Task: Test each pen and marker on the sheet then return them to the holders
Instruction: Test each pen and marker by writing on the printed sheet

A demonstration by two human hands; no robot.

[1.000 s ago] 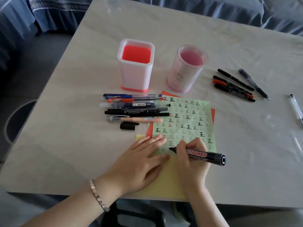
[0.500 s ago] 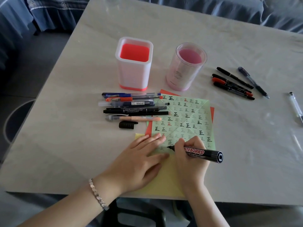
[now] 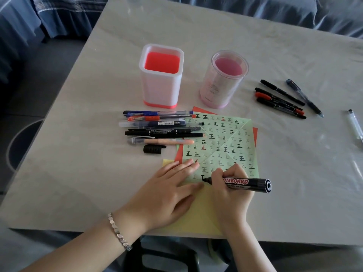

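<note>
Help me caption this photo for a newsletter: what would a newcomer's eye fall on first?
In the foreground, the right hand grips a thick black whiteboard marker, its tip on a pale green paper sheet crowded with handwritten characters, while the left hand presses flat on that sheet. Behind stand a white square holder with a red inside and a clear round pink holder, both empty.

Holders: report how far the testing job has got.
Done: the sheet carries many test marks. In hand: the right hand writes with the marker while the left hand presses the sheet. Left: the square holder and round holder stand empty; pens lie on the table.
</note>
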